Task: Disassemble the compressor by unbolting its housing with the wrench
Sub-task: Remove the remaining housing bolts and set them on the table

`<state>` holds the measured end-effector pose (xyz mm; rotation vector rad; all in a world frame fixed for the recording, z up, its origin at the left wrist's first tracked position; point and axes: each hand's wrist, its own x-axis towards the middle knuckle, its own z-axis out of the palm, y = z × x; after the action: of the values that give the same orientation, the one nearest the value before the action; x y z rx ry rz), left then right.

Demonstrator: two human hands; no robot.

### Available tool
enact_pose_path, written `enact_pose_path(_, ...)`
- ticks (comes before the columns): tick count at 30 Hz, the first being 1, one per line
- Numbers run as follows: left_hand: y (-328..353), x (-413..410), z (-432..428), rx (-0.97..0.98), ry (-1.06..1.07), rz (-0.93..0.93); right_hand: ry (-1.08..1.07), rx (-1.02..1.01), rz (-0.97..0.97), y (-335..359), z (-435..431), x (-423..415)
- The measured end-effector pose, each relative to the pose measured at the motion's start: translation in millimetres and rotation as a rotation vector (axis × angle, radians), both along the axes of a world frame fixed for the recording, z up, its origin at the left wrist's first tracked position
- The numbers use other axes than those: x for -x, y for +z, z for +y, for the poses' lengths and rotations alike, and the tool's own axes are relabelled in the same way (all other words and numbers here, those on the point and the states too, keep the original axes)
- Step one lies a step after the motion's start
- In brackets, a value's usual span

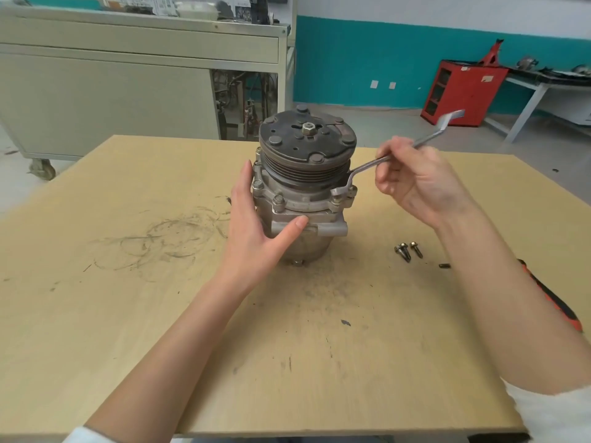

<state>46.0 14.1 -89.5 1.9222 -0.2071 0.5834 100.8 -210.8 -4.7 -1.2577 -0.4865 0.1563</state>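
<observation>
Workshop table [128, 314], compressor [303, 187] upright at centre. Left hand [256, 231] spread against housing, likely to stop it turning. Right hand [415, 180] pinched wrench [367, 167], ring end seated on right bolt. Two bolts [407, 251] lay near right.

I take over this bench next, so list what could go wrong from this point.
1. The right hand holds the wrench only with its fingers, mid-handle; if its ring end slips off the housing bolt, knuckles may hit the pulley.
2. The compressor stands upright, steadied only by the left hand; a hard pull could tip it.
3. Two loose bolts lie on the table and could roll away.
</observation>
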Motion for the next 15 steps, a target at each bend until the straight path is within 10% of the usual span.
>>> enact_pose_path(7, -0.6, -1.3, -0.8, 0.000, -0.002, -0.016, -0.478, 0.348, -0.444, 9.7, 10.9, 69.4)
enact_pose_path(15, -4.6, -4.4, -0.8, -0.010, 0.002, -0.018, -1.093, 0.919, -1.385, -19.5, 67.3, 98.6)
